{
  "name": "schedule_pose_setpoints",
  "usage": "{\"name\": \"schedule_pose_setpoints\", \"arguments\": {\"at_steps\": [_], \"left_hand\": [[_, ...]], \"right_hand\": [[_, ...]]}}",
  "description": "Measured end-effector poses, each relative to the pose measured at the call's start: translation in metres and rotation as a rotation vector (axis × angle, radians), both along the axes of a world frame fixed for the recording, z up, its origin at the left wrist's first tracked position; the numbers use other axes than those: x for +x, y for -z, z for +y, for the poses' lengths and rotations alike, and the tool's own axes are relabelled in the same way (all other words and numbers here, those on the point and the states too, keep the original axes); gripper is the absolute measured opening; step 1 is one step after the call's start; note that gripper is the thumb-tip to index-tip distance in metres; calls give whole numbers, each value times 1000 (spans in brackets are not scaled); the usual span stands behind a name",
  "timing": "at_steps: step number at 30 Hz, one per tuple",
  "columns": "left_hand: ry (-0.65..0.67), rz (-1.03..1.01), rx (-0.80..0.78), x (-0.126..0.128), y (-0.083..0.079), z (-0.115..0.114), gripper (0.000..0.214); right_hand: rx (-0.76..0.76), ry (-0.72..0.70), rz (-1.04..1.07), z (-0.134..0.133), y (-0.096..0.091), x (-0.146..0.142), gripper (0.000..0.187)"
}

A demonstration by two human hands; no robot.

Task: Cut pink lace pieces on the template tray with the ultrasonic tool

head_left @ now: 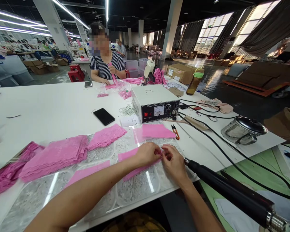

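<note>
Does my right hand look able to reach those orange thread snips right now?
Likely yes: the orange thread snips lie just beyond your right hand, nothing visible between, though it appears busy pinching pink fabric.

The head camera looks down from close above the white worktable. It also faces forward across the factory floor.

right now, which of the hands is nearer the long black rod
Right. The right hand is close beside the tip of the long black rod; contact is unclear. The left hand is farther, left of the right hand, over the pink sheet.
</note>
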State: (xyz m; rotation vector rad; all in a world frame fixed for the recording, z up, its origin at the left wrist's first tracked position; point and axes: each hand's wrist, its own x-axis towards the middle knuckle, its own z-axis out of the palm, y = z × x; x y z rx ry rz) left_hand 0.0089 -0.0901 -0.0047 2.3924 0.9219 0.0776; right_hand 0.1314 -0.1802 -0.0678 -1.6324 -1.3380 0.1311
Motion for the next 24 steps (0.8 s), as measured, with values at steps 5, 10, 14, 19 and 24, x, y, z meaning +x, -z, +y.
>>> {"name": "schedule_pose_setpoints", "arguments": {"at_steps": [5,10,14,19,24], "left_hand": [[-23,-4,-40,4,4,2,18],[-40,-13,-78,5,7,4,21],[-59,-10,-97,5,6,5,22],[-72,-30,-127,4,5,4,24],[-95,-51,-187,3,6,4,27]], "right_hand": [[-5,1,10,-1,0,0,18],[-3,-4,27,-1,0,0,18],[6,-8,34,-1,0,-1,18],[11,-15,28,-1,-1,-2,18],[20,-20,24,-2,-4,-5,18]]}}
